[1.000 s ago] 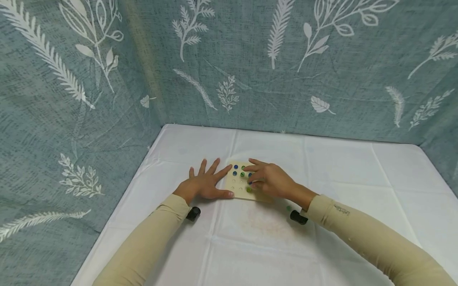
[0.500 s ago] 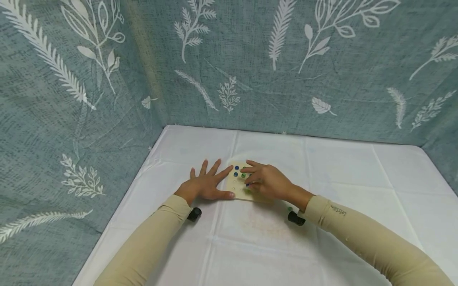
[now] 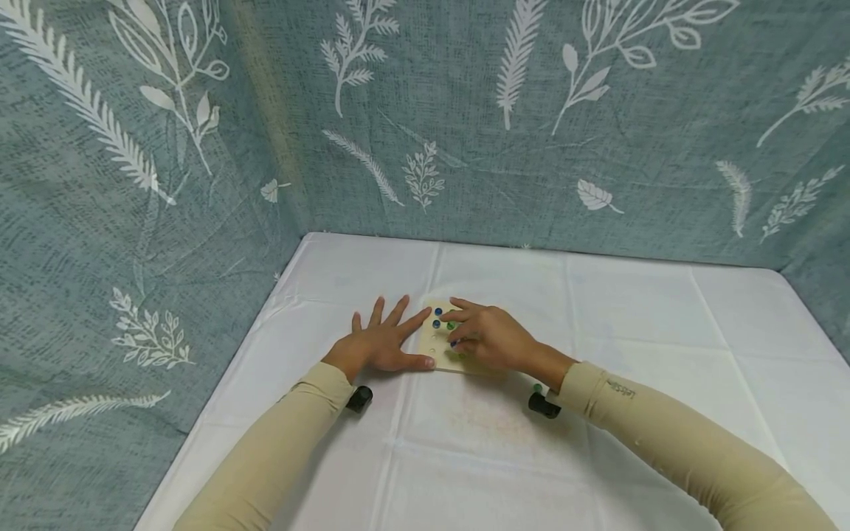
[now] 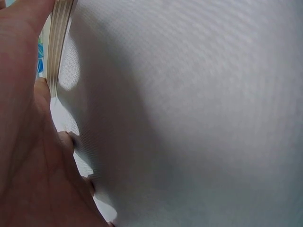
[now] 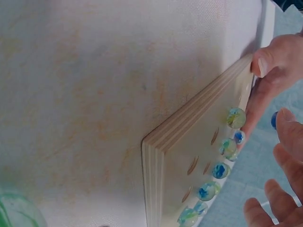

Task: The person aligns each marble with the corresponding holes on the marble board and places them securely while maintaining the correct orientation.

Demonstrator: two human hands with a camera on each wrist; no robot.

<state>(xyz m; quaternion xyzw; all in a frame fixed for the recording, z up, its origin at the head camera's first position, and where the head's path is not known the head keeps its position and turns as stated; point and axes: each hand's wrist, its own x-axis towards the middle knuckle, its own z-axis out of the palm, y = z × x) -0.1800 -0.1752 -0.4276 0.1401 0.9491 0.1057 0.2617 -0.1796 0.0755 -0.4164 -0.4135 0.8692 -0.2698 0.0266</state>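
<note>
the left hand (image 3: 378, 345) lies flat steadying the stiff wooden board (image 5: 189, 142), while the right hand (image 3: 494, 338) pinches a small, slick glass marble (image 3: 454, 344) that looks best nipped by fingertips.

Place: a makeshift recording booth, not a lived-in room.
Walls: grey-green cloth (image 3: 598, 147) printed with white leaves and ferns hung on three sides.
Surface: a table (image 3: 664, 332) lay under a creased white sheet.
Gear: small black cameras (image 3: 358, 398) sat at the wrists.

tiny print on right sleeve (image 3: 620, 389), illegible
</note>
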